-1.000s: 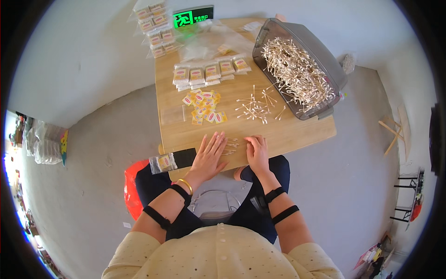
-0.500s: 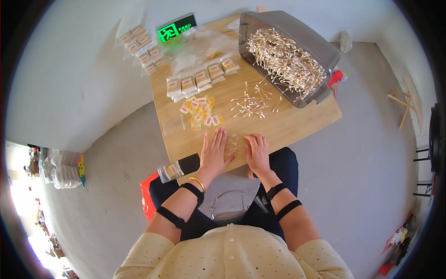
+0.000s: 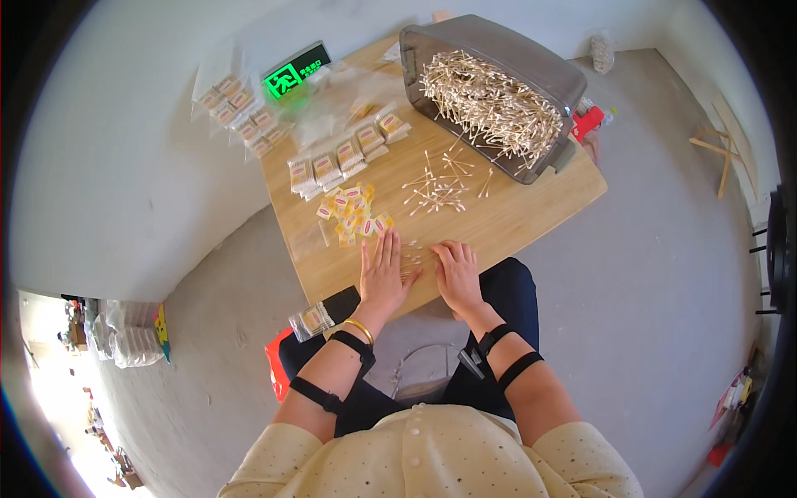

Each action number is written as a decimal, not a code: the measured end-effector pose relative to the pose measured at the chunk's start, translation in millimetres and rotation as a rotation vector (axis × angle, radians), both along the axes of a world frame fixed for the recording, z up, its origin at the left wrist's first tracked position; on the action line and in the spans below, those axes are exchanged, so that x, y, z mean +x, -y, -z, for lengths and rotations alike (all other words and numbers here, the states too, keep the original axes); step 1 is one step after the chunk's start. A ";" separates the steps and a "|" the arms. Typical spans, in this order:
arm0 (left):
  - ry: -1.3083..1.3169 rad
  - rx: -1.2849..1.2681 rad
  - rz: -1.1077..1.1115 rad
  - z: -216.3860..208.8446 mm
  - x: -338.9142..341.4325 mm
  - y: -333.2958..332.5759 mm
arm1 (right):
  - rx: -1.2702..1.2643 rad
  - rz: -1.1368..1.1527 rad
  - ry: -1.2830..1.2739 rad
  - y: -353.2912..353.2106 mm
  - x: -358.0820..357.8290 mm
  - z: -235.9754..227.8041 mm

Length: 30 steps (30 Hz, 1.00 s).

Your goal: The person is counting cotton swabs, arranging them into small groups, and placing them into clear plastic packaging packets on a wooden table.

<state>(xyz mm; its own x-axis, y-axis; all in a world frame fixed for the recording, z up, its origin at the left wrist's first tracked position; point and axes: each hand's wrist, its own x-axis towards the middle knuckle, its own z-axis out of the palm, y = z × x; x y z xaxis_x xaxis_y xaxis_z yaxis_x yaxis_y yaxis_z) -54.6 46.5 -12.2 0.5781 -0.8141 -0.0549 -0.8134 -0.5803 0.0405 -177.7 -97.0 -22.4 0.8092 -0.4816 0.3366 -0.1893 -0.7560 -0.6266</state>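
My left hand (image 3: 383,275) lies flat on the wooden table near its front edge, fingers stretched forward and thumb angled out. In the gap between my hands lie several loose cotton swabs (image 3: 413,258), partly under the left thumb and palm. Just right of them rests my right hand (image 3: 458,274), its fingers curled together with the tips down toward the tabletop; whether anything is in them is hidden. Beyond my left fingertips is a loose pile of small yellow-and-white labels (image 3: 350,212). More cotton swabs (image 3: 437,192) are scattered to the right of the labels.
A grey translucent bin (image 3: 498,37) lies tipped on its side at the back right, heaped with swabs. Several packed swab bundles (image 3: 349,155) stand in a row behind the labels. A lit green exit sign (image 3: 296,71) and bagged packs (image 3: 237,108) are at the back left.
The whole view has shifted and turned slightly. My hands keep nearly the same pose on the table, and fewer of the swabs between them show.
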 end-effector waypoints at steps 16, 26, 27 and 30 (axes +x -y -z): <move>-0.069 0.008 -0.055 -6.9 -4.1 -76.1 | -0.116 -0.237 -0.143 -19.5 -10.4 -13.0; -0.106 -0.083 -0.053 13.8 2.2 -60.1 | -0.165 -0.159 -0.319 -44.5 2.4 6.6; -0.107 -0.082 -0.034 15.2 0.7 -56.8 | -0.180 -0.132 -0.272 -46.0 3.7 14.9; -0.119 -0.107 -0.030 19.8 -8.1 -52.9 | -0.285 -0.157 -0.387 -59.7 16.7 11.6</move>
